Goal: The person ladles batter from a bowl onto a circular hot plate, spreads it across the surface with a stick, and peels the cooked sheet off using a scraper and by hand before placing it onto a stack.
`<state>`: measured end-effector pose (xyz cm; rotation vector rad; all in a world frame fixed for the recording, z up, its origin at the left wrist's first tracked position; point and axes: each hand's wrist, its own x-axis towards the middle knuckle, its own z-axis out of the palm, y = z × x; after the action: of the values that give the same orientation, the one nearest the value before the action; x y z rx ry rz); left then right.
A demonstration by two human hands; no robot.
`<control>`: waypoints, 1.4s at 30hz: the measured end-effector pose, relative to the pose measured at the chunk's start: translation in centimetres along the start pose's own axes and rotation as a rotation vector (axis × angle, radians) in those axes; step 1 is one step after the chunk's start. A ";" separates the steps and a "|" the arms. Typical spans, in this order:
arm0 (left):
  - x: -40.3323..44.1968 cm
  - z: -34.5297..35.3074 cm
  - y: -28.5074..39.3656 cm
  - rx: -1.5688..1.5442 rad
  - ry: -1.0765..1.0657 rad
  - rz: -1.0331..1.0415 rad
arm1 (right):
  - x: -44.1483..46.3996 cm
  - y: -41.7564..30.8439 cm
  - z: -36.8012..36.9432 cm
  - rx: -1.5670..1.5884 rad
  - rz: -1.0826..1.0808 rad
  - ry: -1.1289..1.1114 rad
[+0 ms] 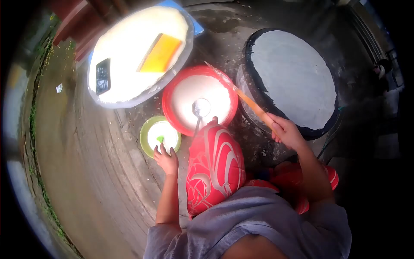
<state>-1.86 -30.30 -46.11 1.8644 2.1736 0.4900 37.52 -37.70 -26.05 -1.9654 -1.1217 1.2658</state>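
My right hand (285,131) is closed around the end of a long, flat wooden stick (255,108). Its thin far end, smeared with white, reaches over the rim of a red basin (167,101). White liquid fills that basin, and a metal ladle (201,108) rests in it. My left hand (166,159) has its fingers apart at the near rim of a small green bowl (145,140) of white stuff. A bright green piece (160,139) stands in the bowl just beyond the fingertips; whether they touch it I cannot tell. Right of the stick, a pale sheet (295,77) covers a round, dark-rimmed top.
At the upper left, a large round white-topped surface (125,47) holds a dark phone-like rectangle (103,77) and a yellow-orange rectangle (161,52). My knee in red patterned cloth (215,164) rises close to the basin. Grey ground (108,164) runs along the left.
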 end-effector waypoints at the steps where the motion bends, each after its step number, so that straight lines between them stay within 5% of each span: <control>1: -0.3 0.6 -0.2 0.158 -0.133 -0.145 | 0.7 -0.8 0.3 -0.019 -0.028 -0.079; 3: -0.4 1.8 -0.9 0.291 -0.332 -0.294 | 2.3 -4.0 1.2 -0.126 -0.007 -0.241; 5: -1.0 3.3 -2.2 0.348 -0.402 -0.324 | 5.0 -6.5 3.0 -0.369 -0.287 -0.323; 6: -1.1 4.3 -3.3 0.344 -0.398 -0.311 | 6.3 -8.4 4.2 -0.480 -0.235 -0.383; 7: -1.1 5.0 -4.1 0.340 -0.396 -0.290 | 8.3 -8.4 5.5 -0.643 -0.481 -0.368; 8: -0.9 5.0 -4.5 0.336 -0.396 -0.311 | 9.4 -10.1 7.3 -0.795 -0.435 -0.414; 13: -0.5 2.5 -6.1 -0.269 -0.262 -0.509 | 14.6 -13.5 17.4 -1.289 -0.412 -0.595; 15: -2.8 3.6 -7.9 -0.485 -0.190 -0.608 | 17.0 -11.7 19.6 -1.200 -0.372 -0.627; 20: -6.7 0.3 -4.2 -0.552 -0.088 -0.058 | 18.3 -10.7 21.1 -0.865 -0.044 -0.753; 21: -6.4 0.1 -3.1 -0.560 -0.284 -0.297 | 18.6 -9.8 21.1 -0.869 -0.043 -0.761; 23: -4.9 2.9 -4.0 -0.523 -0.284 -0.483 | 19.0 -8.1 20.7 -0.945 -0.337 -0.695; 25: -3.4 6.4 -6.7 -0.532 -0.073 -0.431 | 18.6 -8.3 20.3 -0.936 -0.304 -0.700; 28: -1.2 9.3 -10.7 -0.541 -0.136 -0.664 | 18.2 -8.6 19.6 -0.945 -0.270 -0.695; 30: -2.0 9.9 -12.0 -0.631 -0.106 -0.590 | 18.4 -8.4 19.7 -0.959 -0.275 -0.687; 35: -6.0 5.9 -6.3 -0.603 -0.046 -0.245 | 18.1 -7.1 20.6 -1.157 -0.736 -0.479; 40: -3.1 8.2 -8.7 -0.770 -0.159 -0.675 | 17.2 -7.4 18.7 -1.186 -0.531 -0.508; 42: -3.2 10.7 -11.5 -0.633 -0.165 -0.585 | 16.7 -6.6 16.5 -1.148 -0.458 -0.521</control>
<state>-7.63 -33.88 -60.62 0.8664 1.9964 0.7434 23.68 -19.93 -35.31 -1.8255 -2.8295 0.9432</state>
